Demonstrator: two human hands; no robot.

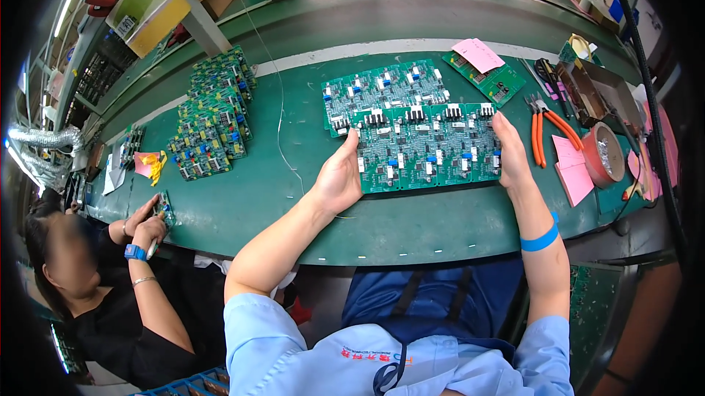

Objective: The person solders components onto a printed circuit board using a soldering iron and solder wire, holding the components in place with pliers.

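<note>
Between my two hands I hold a wide green circuit board panel (429, 148), set with white connectors, blue parts and black pieces along its far edge. My left hand (339, 172) grips the panel's left end, thumb at the upper corner. At its right end my right hand (512, 148) is closed on the edge, with a blue band on that wrist. Fingers under the panel are hidden. Just beyond it a second similar circuit board panel (385, 88) lies on the green bench, partly covered by the held one.
Orange-handled pliers (542, 128), a brown box (598, 95), a tape roll (604, 154) and pink papers (571, 168) lie at the right. Another board (485, 79) sits far right. Stacked boards (213, 117) stand left. A co-worker (139, 249) handles a small board at the left.
</note>
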